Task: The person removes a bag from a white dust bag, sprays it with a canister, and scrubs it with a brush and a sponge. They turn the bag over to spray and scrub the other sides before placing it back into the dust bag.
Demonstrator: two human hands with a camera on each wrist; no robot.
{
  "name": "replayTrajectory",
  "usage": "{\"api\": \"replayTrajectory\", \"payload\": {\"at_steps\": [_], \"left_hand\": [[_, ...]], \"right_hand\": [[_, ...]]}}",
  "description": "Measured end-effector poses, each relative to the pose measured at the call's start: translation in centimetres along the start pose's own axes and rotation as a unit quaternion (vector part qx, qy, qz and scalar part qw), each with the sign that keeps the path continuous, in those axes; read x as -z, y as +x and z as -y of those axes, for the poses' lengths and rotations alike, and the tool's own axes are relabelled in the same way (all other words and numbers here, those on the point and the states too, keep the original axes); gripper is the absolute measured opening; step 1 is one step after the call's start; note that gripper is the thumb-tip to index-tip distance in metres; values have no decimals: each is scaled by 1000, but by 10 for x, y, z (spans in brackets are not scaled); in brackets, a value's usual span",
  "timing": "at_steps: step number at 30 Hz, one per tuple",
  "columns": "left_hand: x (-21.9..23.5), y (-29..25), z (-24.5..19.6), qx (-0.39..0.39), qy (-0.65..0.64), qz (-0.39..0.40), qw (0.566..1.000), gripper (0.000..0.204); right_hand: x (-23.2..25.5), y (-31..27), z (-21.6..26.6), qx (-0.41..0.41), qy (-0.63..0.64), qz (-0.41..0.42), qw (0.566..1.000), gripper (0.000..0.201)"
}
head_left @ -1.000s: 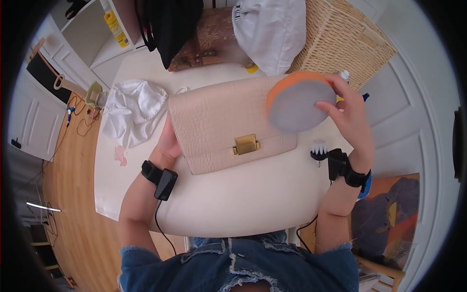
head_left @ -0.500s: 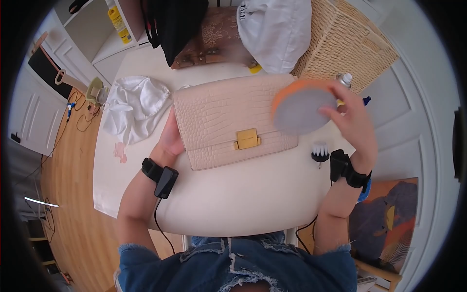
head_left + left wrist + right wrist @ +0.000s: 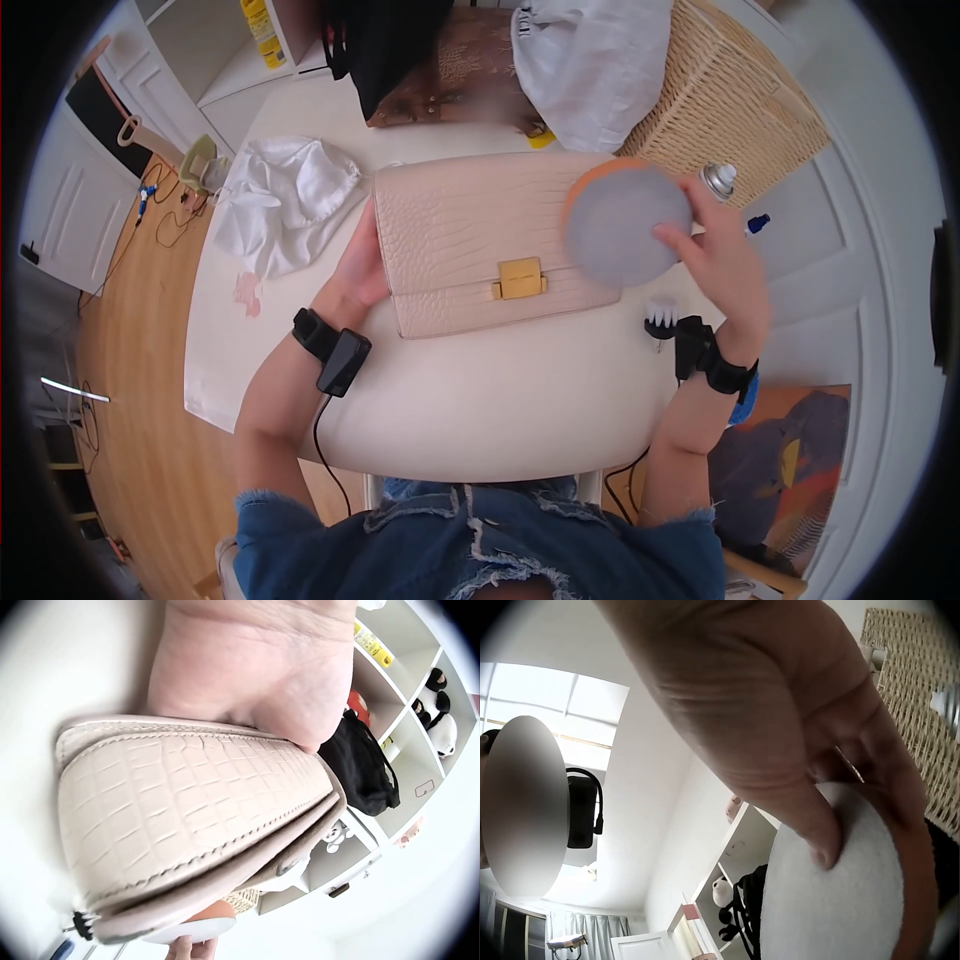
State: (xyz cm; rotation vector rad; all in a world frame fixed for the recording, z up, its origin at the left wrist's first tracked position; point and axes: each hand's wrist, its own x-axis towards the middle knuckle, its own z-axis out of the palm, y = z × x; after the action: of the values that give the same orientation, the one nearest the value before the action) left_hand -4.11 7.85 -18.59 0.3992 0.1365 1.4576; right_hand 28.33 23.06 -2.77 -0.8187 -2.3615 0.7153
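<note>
A pale pink crocodile-textured handbag [image 3: 450,230] with a gold clasp [image 3: 520,278] is over the white table, its flap facing the head camera. My left hand [image 3: 365,262] supports it from behind at the left edge. In the left wrist view the heel of that hand [image 3: 255,675] meets the bag's back, above the side panel [image 3: 172,795]; the fingers are hidden behind the bag. My right hand [image 3: 725,255] pinches a round orange foam polishing pad [image 3: 628,225], thumb on its grey backing. The pad's orange side faces the bag and overlaps its right end in the head view.
A white-bristled brush [image 3: 660,318] lies beside the right wrist. A spray can [image 3: 718,181] and a wicker basket [image 3: 740,100] stand behind the right hand. Left of the bag lies a white satin cloth [image 3: 285,200]. Black [image 3: 385,60] and white [image 3: 595,70] bags are at the back.
The head view has shifted, so the bag sits further right and slightly higher. The right hand still holds the pad at the bag's right end, with the pad turned more face-on to the head camera.
</note>
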Motion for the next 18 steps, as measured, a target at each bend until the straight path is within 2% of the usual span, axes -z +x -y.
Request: {"api": "replayTrajectory", "payload": {"at_steps": [2, 5, 9, 11, 12, 14, 18], "left_hand": [[1, 0, -1, -2, 0, -4, 1000, 64], [3, -1, -1, -2, 11, -15, 1000, 63], [7, -1, -2, 5, 12, -10, 1000, 63], [5, -1, -2, 4, 9, -9, 1000, 63], [4, -1, -2, 5, 7, -6, 1000, 64], [1, -1, -1, 1, 5, -17, 1000, 64], [3, 0, -3, 8, 0, -22, 1000, 65]], "right_hand": [[-14, 1, 11, -4, -12, 100, 995, 38], [-28, 3, 19, 44, -44, 68, 996, 39], [-14, 0, 9, 36, 9, 78, 996, 41], [-2, -2, -1, -58, -17, 116, 991, 42], [1, -2, -3, -56, -17, 119, 991, 42], [4, -1, -4, -140, 43, 64, 987, 41], [-22, 0, 11, -121, 63, 58, 989, 41]]}}
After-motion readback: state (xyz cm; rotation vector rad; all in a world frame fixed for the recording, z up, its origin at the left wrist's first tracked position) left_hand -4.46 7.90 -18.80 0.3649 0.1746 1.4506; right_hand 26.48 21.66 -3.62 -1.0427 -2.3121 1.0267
